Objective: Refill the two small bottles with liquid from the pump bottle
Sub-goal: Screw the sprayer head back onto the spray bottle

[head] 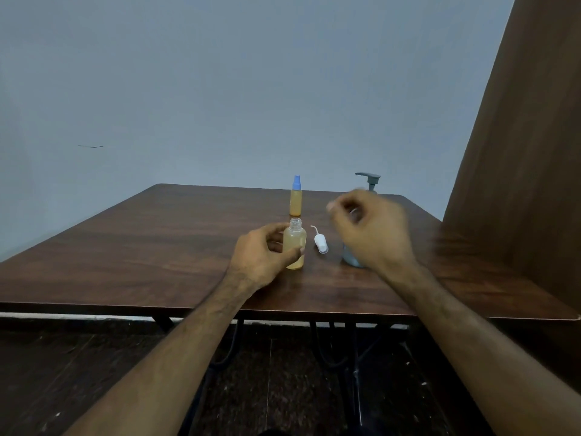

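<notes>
While standing upright near the middle of the tabletop [157,234], slightly toward the near edge: open small bottle [295,247], cap removed, threaded neck exposed, filled most of the way with yellowish liquid. Gripped by left hand [262,258], fingers [276,245] curled around its left side and thumb lying across the lower front. Lying on its side just right of that bottle, not touching it: white spray cap [320,243] with thin dip tube pointing toward the far edge. Standing upright farther back, near the far edge and well apart from the open bottle: second small bottle [296,201], yellowish liquid inside, blue spray cap fitted. Positioned toward the right side of the tabletop: pump bottle [353,258], blue-grey body, grey pump head visible above the hand with spout pointing left; middle of the body hidden. Raised in front of the pump bottle: right hand [374,232], motion-blurred, fingers loosely curled; contact with the pump bottle or anything held cannot be determined. Behind the tabletop: plain grey wall [220,89]; along the right: brown wooden panel [518,152].
</notes>
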{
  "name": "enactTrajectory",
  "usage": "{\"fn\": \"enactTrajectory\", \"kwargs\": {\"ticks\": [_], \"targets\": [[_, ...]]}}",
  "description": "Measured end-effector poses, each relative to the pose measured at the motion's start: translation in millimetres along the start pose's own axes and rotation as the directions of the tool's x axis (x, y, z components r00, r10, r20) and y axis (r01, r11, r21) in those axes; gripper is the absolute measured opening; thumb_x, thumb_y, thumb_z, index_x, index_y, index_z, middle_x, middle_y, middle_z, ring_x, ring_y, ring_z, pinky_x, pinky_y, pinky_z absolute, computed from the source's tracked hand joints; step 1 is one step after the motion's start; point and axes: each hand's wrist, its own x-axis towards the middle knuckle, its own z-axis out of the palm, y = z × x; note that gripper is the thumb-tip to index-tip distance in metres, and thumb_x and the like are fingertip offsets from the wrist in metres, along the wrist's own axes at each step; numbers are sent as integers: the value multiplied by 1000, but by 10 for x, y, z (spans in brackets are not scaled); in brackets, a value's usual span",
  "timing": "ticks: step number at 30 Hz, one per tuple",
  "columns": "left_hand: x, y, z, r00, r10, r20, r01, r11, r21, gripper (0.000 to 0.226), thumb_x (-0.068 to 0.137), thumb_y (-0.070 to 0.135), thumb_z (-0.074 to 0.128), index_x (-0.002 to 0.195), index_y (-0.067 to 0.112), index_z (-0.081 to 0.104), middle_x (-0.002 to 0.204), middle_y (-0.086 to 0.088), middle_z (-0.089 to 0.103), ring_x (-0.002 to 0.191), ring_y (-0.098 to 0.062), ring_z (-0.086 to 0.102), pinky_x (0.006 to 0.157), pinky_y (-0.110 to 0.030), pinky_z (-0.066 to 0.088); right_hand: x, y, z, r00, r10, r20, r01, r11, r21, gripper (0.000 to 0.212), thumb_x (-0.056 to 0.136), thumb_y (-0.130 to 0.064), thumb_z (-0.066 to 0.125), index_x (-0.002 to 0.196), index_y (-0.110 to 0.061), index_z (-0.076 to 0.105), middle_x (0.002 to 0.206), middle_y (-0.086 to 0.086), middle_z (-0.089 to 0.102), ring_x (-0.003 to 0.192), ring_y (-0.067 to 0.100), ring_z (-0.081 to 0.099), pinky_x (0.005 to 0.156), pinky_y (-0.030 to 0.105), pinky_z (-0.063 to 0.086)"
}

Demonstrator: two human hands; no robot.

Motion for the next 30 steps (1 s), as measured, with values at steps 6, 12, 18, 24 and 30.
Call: {"fn": "enactTrajectory", "kwargs": {"ticks": [6,12,18,24,30], "targets": [[-36,13,-11,999,30,-14,-30,999,15,49,77,37,85,122,28,70,101,14,74,89,3,69,81,-16,57,152,-71,453,815,260,517,145,773,-618,32,107,-22,57,136,-14,68,131,12,72,118,33,69,84,39,54],[-33,4,0,999,36,-24,-36,999,15,47,76,36,86,120,29,71,95,18,73,83,9,67,75,-11,55,223,-18,732,777,296,555,227,691,-686,29,107,-18,60,133,-7,67,130,15,71,116,32,70,86,44,56],[-34,4,0,999,31,-15,-31,999,16,49,76,36,86,122,27,70,99,15,74,87,4,69,79,-15,57,183,-92,630,823,231,519,241,685,-688,25,107,-15,59,131,-10,68,128,14,72,116,33,71,84,42,56],[-3,-12,6,1000,-1,-32,1,1000,-11,46,76,30,87,119,23,71,98,10,75,87,-6,71,84,-23,59,161,-260,-33,957,52,284,75,906,-417,21,102,-25,63,114,-23,80,120,-1,71,108,22,67,84,31,45],[4,-38,20,999,16,-37,-16,1000,-4,46,75,30,87,119,26,72,94,15,75,83,-1,71,79,-17,58,364,-464,-375,978,-25,205,39,997,-66,19,99,-18,70,109,-26,83,102,-12,73,93,6,66,75,13,47]]}}
